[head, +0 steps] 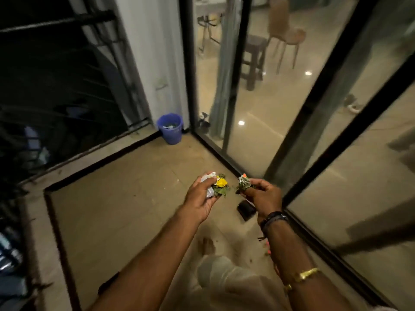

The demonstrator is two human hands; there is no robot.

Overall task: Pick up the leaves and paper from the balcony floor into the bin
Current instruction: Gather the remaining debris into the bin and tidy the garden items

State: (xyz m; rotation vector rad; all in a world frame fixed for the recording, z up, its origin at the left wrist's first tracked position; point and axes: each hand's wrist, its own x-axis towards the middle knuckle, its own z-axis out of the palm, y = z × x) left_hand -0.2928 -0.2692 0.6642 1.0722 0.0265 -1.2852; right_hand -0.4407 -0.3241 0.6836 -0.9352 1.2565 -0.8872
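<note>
Blue bin (170, 131) stands well ahead of both; left hand (199, 198) clenches crumpled paper and leaves (220, 187), right hand (262, 194) pinches a leafy wad (243, 185), so hold tight and release only above it.

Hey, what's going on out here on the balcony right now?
A person is clearing litter off the balcony floor. Their left hand grips a wad of paper and leaves, and their right hand holds a smaller clump of leaves and paper. The blue bin stands in the far corner, apart from both hands, so neither handful is in it yet. A few scraps lie on the floor by the right forearm.
</note>
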